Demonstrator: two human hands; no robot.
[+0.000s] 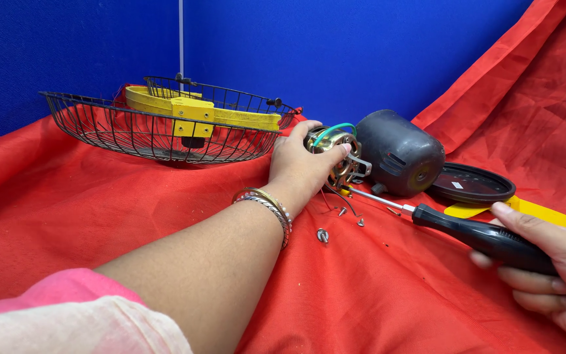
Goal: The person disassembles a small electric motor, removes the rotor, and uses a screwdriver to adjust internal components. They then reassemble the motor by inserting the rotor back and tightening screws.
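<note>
The left hand (301, 165) reaches forward across the cloth and curls around a small fan motor (335, 154), a round bundle of metal plates and copper windings with a green wire looped over its top; the thumb presses against its near face. Thin metal bangles (268, 204) circle that wrist, and a pink sleeve (73, 314) covers the upper arm. The right hand (555, 275), at the lower right edge, closes its fingers round the black, smooth handle of a screwdriver (466, 231), whose slim steel shaft points left with its tip at the motor's base.

A few small screws (323, 235) and a washer lie loose on the cloth just below the motor. Directly right of the motor sits its dark grey plastic housing (397, 152), rounded like a dome. Beyond it rest a flat black disc (471, 183) and a yellow blade (532, 208).

At the back left stand two black wire fan guards (152, 128), bowl-shaped, with yellow plastic parts (194, 108) inside.

Everything rests on wrinkled red cloth (394, 295), with a matte blue wall (296, 46) behind.
</note>
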